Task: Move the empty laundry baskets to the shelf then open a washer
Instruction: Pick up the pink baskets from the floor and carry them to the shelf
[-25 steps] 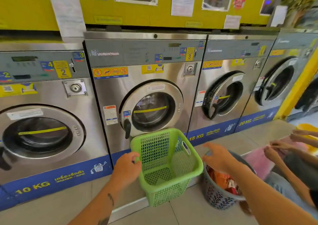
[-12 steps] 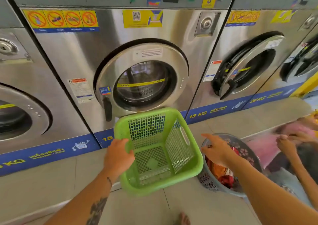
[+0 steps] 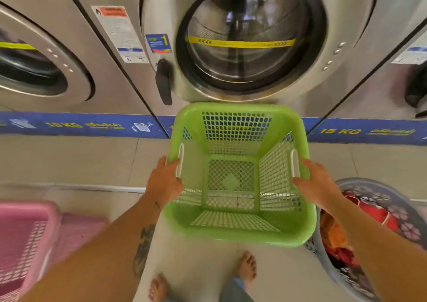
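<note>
An empty green laundry basket (image 3: 235,230) with mesh walls is held in front of me above the tiled floor. My left hand (image 3: 163,181) grips its left rim by the handle slot. My right hand (image 3: 317,184) grips the right rim by the other slot. Right behind the basket stands a steel front-load washer (image 3: 251,40) with its round glass door closed and a black door handle (image 3: 164,81) on the left side. A pink mesh basket (image 3: 27,237) sits at the lower left, blurred.
A grey round basket (image 3: 392,200) full of red and orange clothes stands at my right. More washers flank the middle one, left (image 3: 46,54) and right (image 3: 413,75). A raised floor step (image 3: 92,187) runs in front of the machines. My bare feet (image 3: 247,267) are below.
My right hand has come onto the green basket's right rim, so both hands now hold it. I have leaned closer and looked down; the pink basket has come into view.
</note>
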A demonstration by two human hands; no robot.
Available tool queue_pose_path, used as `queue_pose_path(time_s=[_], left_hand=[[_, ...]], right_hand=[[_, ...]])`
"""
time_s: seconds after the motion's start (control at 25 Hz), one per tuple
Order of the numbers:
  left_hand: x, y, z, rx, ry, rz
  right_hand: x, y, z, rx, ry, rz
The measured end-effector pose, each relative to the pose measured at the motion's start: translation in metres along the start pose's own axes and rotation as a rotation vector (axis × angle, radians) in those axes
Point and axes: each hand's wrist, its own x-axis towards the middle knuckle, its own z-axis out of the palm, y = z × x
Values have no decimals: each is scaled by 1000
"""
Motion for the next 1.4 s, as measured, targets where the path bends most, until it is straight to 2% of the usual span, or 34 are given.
queue_pose_path(time_s=[0.16,0.36,0.64,0.88,1.04,1.2,1.4], left_hand=[[-3,-15,7,-46,28,27],[-47,-65,0,-122,113,37],[-137,-218,-30,-216,151,11],[-180,-334,-30,-306,118,9],[-186,-373,-10,-243,114,12],[-170,-404,42,-229,102,-31],[-166,-438,110,-241,152,-60]], right_hand=[[6,3,14,-4,44,17],[-42,-18,40,-46,101,-37],[-162,-73,148,-49,165,-37],[-242,-97,244,-67,79,-5],[-256,-90,292,24,60,19],[-239,-63,342,71,72,49],[-232,-25,394,26,32,26]])
